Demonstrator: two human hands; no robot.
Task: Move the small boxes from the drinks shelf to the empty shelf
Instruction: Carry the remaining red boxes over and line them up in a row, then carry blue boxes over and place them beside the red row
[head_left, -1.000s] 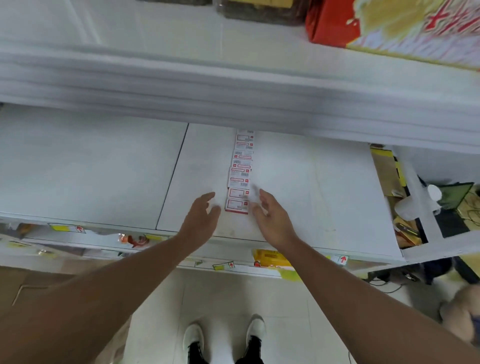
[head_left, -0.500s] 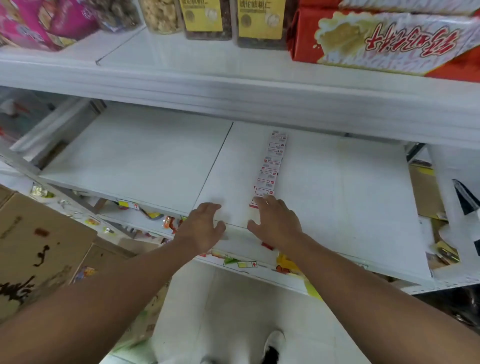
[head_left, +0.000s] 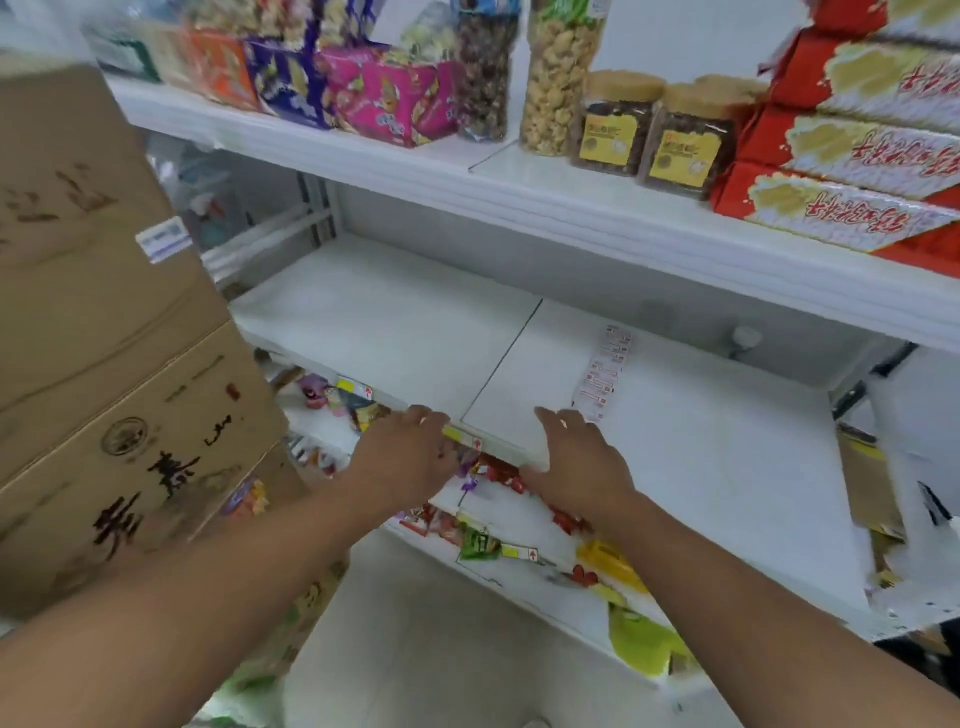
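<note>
Head view: we note the left hand (head_left: 402, 454) and right hand (head_left: 579, 462), fingers relaxed and holding nothing, at the near edge of the white shelf (head_left: 395, 332), the small boxes (head_left: 602, 371) in a row just beyond the right hand.

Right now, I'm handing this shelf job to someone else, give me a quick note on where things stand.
Left hand: holds nothing, fingers resting on the front edge of the white shelf.
Right hand: holds nothing, lying flat on the same shelf near its front edge.
Small boxes: one row running front to back on the shelf, just beyond the right hand.
Done: that row is placed.
Left: the drinks shelf is out of view, so I cannot tell how many boxes remain.
</note>
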